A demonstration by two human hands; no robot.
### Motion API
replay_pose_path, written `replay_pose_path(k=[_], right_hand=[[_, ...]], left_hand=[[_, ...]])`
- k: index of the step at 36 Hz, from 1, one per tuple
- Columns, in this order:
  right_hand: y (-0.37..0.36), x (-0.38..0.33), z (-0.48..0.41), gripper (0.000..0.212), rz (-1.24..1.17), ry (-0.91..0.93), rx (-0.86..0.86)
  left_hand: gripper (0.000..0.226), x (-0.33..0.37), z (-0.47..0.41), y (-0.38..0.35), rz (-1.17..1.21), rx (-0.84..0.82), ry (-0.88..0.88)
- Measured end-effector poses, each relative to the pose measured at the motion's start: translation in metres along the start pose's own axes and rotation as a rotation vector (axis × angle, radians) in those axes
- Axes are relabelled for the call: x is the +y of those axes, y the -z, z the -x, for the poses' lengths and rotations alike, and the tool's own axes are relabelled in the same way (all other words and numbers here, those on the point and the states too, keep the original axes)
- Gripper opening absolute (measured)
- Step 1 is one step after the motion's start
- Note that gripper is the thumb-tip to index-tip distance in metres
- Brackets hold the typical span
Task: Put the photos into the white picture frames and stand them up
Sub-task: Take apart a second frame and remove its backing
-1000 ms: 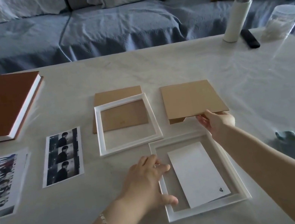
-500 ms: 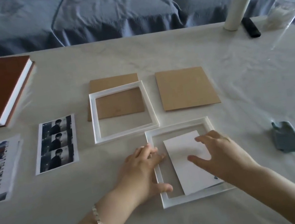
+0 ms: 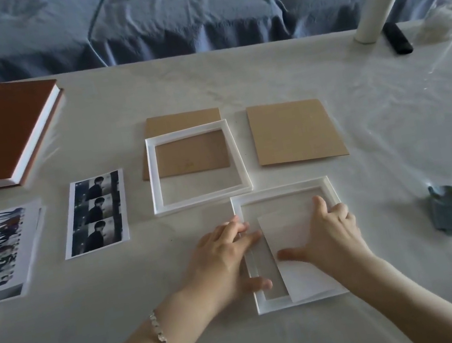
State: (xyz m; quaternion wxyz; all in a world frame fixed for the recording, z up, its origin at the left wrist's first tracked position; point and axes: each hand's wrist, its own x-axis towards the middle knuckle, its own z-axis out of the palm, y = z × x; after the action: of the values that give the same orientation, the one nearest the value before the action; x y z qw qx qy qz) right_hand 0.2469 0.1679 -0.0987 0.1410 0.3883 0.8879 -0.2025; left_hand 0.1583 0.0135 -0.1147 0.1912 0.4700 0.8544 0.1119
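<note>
While the right hand (image 3: pixel 333 232) has its fingers (image 3: pixel 320 206) spread and pressed flat on the face-down photo (image 3: pixel 286 230), the left hand (image 3: pixel 225 259) lays straight fingers across the left rail of the near white frame (image 3: pixel 279 190), tips touching the photo's edge. The photo sits tilted inside that frame, which lies flat on the table (image 3: pixel 262 74). Just beyond, the second white frame (image 3: pixel 203 202) lies partly over a cardboard backing (image 3: pixel 182 121). Two printed photos (image 3: pixel 94 212) lie face up off to the left.

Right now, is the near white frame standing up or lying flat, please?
Lying flat: the near frame rests on the table, a white sheet inside it.
</note>
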Motion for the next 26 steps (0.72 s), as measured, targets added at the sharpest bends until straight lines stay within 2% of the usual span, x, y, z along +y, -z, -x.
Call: replay_pose_path(k=[3, 7, 10, 12, 15, 16, 18, 20, 22, 24, 26], right_hand=[[0.007, 0.012, -0.002, 0.082, -0.277, 0.034, 0.001], [0.014, 0.030, -0.008, 0.037, -0.612, 0.066, -0.020], [0.026, 0.038, -0.008, 0.021, -0.824, 0.065, 0.015], [0.034, 0.038, -0.007, 0.017, -0.942, 0.077, 0.052], [0.042, 0.030, -0.004, 0.020, -1.045, 0.133, 0.054], [0.044, 0.024, -0.001, 0.021, -1.068, 0.171, 0.039], [0.045, 0.010, 0.004, 0.021, -1.093, 0.253, 0.009], [0.042, -0.005, 0.008, 0.022, -1.098, 0.325, 0.010], [0.037, -0.019, 0.011, 0.023, -1.076, 0.373, 0.028], [0.031, -0.031, 0.012, 0.025, -1.030, 0.399, 0.072], [0.024, -0.042, 0.011, 0.037, -0.912, 0.418, 0.149]], left_hand=[[0.082, -0.002, 0.001, -0.003, 0.021, 0.027, -0.009], [0.079, -0.003, 0.003, -0.005, 0.044, 0.046, 0.006], [0.072, -0.003, 0.004, -0.004, 0.078, 0.023, 0.003], [0.064, -0.003, 0.005, -0.004, 0.117, 0.017, -0.005], [0.054, 0.000, 0.010, 0.000, 0.249, 0.135, 0.023], [0.053, 0.002, 0.013, 0.004, 0.356, 0.186, 0.071], [0.045, 0.006, 0.019, 0.013, 0.715, 0.224, 0.182], [0.040, 0.006, 0.021, 0.019, 0.995, 0.240, 0.191], [0.040, 0.003, 0.024, 0.023, 1.108, 0.258, 0.198], [0.009, 0.002, 0.029, 0.031, 1.183, 0.310, 0.221], [0.007, -0.003, 0.034, 0.036, 1.206, 0.389, 0.271]])
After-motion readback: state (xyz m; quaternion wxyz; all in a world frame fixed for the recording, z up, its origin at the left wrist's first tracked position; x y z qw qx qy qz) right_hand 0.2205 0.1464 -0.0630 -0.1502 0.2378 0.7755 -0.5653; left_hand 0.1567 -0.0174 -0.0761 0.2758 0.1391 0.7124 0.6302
